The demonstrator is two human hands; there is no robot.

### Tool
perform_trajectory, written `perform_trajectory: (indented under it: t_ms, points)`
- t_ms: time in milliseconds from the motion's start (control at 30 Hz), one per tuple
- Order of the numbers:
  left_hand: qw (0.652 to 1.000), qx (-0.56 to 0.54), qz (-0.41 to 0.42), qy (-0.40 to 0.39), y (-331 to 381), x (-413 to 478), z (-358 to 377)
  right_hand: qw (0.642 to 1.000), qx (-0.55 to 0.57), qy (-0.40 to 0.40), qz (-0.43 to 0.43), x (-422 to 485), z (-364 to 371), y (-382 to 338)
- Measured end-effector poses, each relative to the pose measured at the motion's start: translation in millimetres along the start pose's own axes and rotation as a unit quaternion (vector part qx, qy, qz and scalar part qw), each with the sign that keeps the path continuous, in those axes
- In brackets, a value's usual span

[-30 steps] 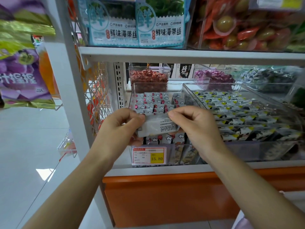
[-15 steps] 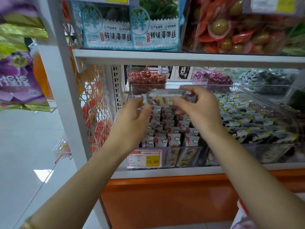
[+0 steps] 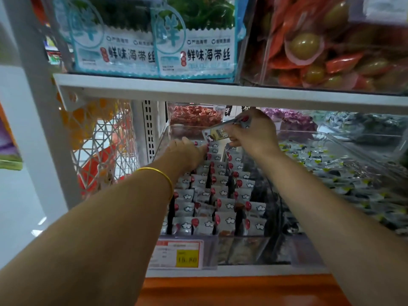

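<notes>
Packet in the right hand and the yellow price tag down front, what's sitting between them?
In the head view, rows of upright white packets with red dots fill the clear bin between the packet and the price tag.

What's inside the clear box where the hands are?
Rows of little white packets with red dots stand in the clear box. The right hand pinches a loose packet above them. The left hand covers some at the back.
</notes>
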State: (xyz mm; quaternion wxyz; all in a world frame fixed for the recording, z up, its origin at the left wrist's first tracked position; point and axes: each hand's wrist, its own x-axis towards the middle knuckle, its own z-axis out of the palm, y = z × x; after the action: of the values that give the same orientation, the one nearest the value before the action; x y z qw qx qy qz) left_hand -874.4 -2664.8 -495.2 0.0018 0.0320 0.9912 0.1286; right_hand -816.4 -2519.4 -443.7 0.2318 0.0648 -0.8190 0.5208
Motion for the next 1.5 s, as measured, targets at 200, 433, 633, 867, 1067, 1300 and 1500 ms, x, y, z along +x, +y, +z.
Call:
perform_trajectory:
  t_ms: [200,433,633,867,1067,1300,1500]
  points:
    - [0.999,0.035,-0.004,-0.02,-1.8,4.1,3.5,1.0,-0.013,-0.008,0.001,20.5,18.5,9.9]
    - [0.998,0.046,-0.006,-0.052,-0.7,-20.7,-1.0,0.994,-0.093,-0.017,-0.06,49.5,69.2,8.1]
    - [0.993,0.097,0.019,-0.059,-0.4,-51.0,-9.9,0.953,-0.274,-0.095,-0.092,68.1,110.1,8.0]
    - [0.962,0.269,0.051,-0.013,-6.7,-90.9,-29.1,0.916,-0.322,-0.226,-0.078,63.7,122.2,14.0]
    - [0.964,0.253,0.08,0.002,-30.6,-121.0,-36.1,0.968,-0.182,-0.16,-0.071,25.4,79.6,2.0]
    - [0.973,0.119,0.16,0.114,-58.8,-163.1,-13.9,0.977,-0.128,-0.151,-0.084,-72.8,30.1,-17.3]
    - [0.964,0.093,0.201,0.15,-73.4,-184.0,-0.5,0.951,-0.19,-0.217,-0.108,-115.1,15.6,-31.5]
